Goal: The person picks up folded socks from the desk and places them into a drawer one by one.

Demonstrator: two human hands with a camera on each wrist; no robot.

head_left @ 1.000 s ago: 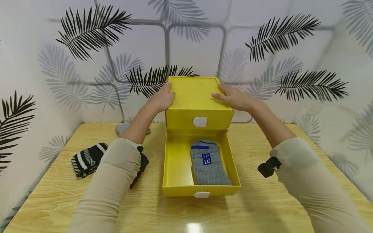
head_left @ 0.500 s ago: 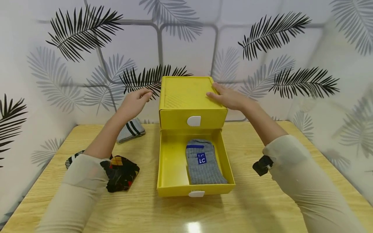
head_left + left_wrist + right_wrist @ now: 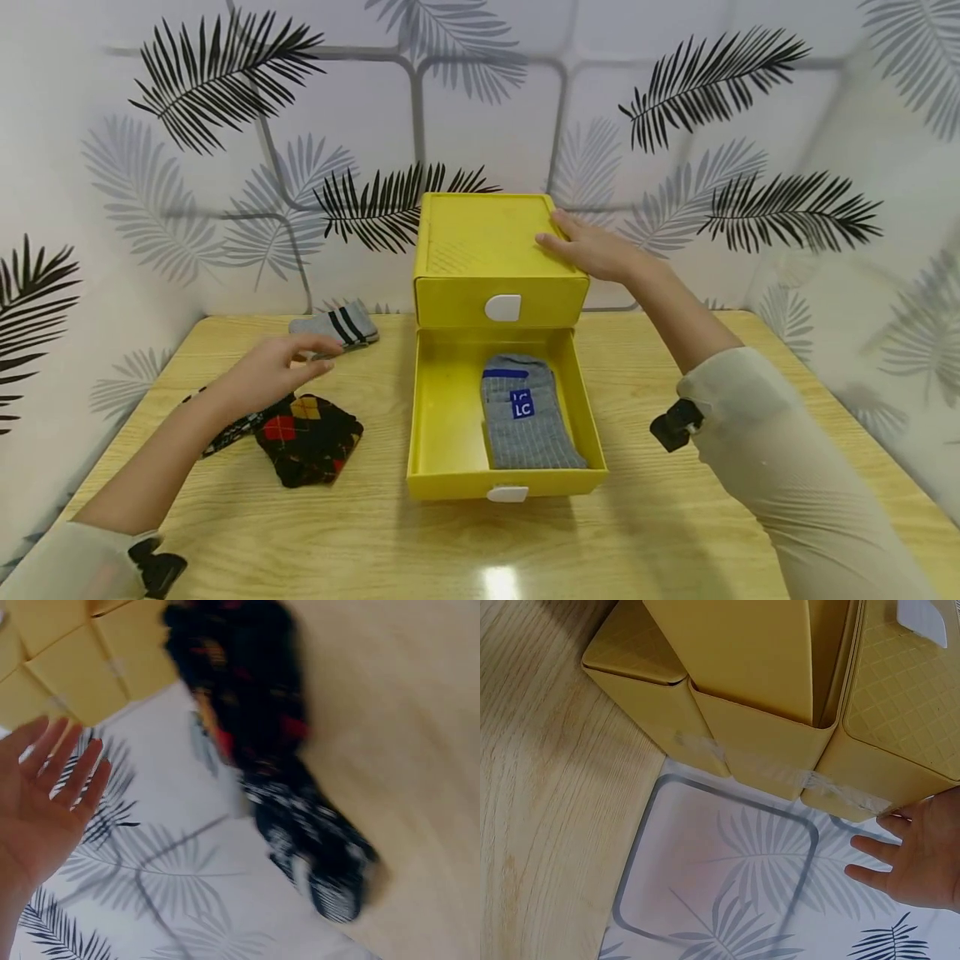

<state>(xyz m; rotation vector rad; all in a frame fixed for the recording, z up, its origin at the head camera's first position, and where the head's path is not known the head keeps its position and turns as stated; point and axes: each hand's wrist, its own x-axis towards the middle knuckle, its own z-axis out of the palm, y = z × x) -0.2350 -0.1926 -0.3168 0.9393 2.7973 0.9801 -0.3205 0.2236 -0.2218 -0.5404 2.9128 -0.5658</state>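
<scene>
A yellow drawer unit (image 3: pixel 487 233) stands on the table, its middle drawer (image 3: pixel 448 417) pulled out toward me. Folded grey striped socks (image 3: pixel 531 433) with a blue LC label lie in that drawer's right side. My right hand (image 3: pixel 598 252) rests at the unit's top right edge, fingers extended. My left hand (image 3: pixel 270 375) hovers with nothing in it, fingers loosely bent, close to folded grey socks with black bands (image 3: pixel 348 323). Below it lie black argyle socks (image 3: pixel 311 442) with red and yellow diamonds. Black-and-white patterned socks (image 3: pixel 315 847) are partly hidden behind the left forearm in the head view.
The upper drawer (image 3: pixel 457 304) is closed, with a white tab (image 3: pixel 502 307) on its front. A leaf-patterned backdrop (image 3: pixel 495 125) rises behind the wooden table (image 3: pixel 660 500). Clear tape (image 3: pixel 840 796) runs across the unit's side in the right wrist view.
My left hand has let go of the unit's left edge and moved left and down toward the socks. The right hand stays at the unit's edge.
</scene>
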